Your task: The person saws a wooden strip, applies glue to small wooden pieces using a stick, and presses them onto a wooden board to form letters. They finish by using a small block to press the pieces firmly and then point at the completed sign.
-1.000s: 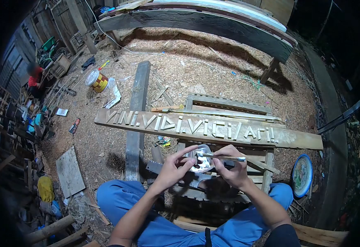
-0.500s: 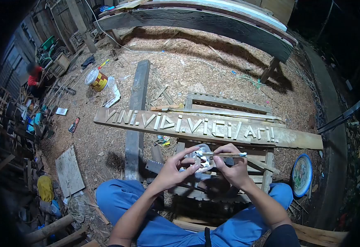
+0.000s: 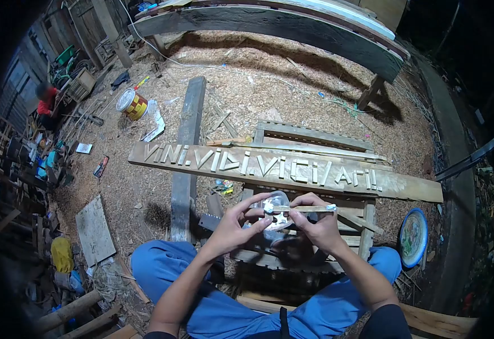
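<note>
My left hand is closed around a clear plastic container smeared inside with white paste. In my right hand a thin wooden stick is pinched between thumb and fingers. White paste coats both ends of the stick, and its left end lies over the container near my left fingertips. Just beyond my hands lies a long wooden plank. Pale strip letters on it spell "ViNi.ViDi.ViCi/Ari!". The plank crosses a dark beam.
A saw blade sits left of my left hand. At the right is a blue-rimmed basin. A paint bucket stands on wood shavings farther off. Another person in red sits at far left. A heavy bench spans the back.
The stick's left end has shifted slightly left and now shows a clump of white paste. The container is tipped up a little more. Both hands keep their grip.
</note>
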The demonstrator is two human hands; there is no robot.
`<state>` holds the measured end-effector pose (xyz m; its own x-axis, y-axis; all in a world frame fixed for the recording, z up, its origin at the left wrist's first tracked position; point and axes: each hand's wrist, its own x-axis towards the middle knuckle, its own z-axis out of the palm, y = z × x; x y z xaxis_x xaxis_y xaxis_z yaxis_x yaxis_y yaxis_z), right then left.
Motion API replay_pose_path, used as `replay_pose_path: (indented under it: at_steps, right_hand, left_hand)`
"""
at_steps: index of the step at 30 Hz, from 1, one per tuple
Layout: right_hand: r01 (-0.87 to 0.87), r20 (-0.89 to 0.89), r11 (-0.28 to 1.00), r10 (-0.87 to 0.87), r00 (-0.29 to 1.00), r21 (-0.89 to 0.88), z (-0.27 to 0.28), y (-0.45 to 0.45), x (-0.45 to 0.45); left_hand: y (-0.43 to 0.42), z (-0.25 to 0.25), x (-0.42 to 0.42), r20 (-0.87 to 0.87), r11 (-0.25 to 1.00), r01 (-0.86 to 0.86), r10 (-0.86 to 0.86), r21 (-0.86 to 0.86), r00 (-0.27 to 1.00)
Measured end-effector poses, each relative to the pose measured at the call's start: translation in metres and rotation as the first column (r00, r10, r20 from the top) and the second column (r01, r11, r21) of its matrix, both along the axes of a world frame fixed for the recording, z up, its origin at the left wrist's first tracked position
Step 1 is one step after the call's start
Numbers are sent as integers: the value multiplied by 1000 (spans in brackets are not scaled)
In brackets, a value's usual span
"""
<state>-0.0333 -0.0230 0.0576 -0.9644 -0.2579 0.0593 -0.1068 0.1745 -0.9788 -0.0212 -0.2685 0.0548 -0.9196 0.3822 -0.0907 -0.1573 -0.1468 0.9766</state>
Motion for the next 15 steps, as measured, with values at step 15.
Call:
replay_pose_path:
  at_steps: [15]
  right_hand:
    - [-49, 47, 999, 50, 998, -20, 9, 1, -2]
  left_hand:
    - [1, -6, -5, -49, 997, -64, 61, -48, 997]
